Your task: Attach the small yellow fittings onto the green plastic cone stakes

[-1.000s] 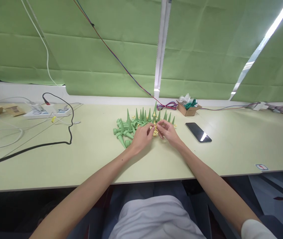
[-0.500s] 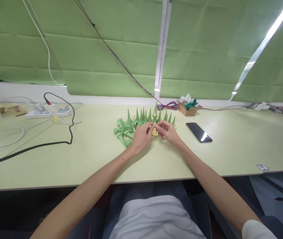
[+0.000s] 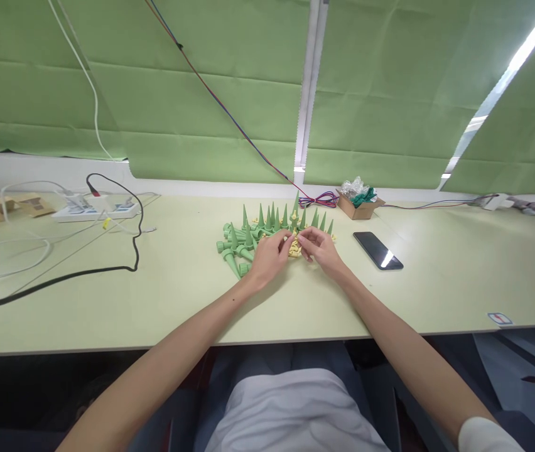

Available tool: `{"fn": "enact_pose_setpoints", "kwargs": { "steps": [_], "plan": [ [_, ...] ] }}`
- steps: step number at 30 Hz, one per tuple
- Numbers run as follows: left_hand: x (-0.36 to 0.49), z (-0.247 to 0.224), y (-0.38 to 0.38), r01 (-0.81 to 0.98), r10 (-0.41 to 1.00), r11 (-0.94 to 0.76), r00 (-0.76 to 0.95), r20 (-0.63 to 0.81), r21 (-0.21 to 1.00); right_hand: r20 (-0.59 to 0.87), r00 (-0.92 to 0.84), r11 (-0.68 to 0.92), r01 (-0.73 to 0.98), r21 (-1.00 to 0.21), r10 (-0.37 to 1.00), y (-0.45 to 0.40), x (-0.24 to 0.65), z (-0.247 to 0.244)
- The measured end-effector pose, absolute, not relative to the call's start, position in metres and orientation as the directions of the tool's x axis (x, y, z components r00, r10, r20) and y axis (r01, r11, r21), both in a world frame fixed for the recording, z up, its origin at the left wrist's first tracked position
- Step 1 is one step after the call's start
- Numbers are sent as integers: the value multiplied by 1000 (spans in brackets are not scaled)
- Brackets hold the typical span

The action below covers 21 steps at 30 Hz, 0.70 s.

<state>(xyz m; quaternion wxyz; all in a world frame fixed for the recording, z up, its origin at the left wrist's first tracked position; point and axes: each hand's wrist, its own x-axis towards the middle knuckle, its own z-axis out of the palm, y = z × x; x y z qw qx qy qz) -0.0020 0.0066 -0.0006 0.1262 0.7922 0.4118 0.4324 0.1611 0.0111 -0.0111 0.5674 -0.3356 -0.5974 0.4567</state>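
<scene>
Yellow pieces (image 3: 295, 249) lie heaped between your left hand (image 3: 270, 256) and right hand (image 3: 323, 248), right at your grip. Your fingertips nearly meet there; whether either pinch is clamped on a piece, I cannot tell. Green spikes (image 3: 234, 237) crowd left of and beyond your grip, your phone (image 3: 377, 250) to its right.

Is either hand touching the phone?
No, the left hand and right hand are at the yellow pieces, apart from the phone.
</scene>
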Motion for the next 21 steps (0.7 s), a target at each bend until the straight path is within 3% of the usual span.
{"fn": "enact_pose_setpoints", "kwargs": {
  "steps": [21],
  "plan": [
    [-2, -1, 7, 532, 756, -634, 277, 593, 560, 382, -117, 372, -101, -923, 917, 14, 162, -13]
  ]
}}
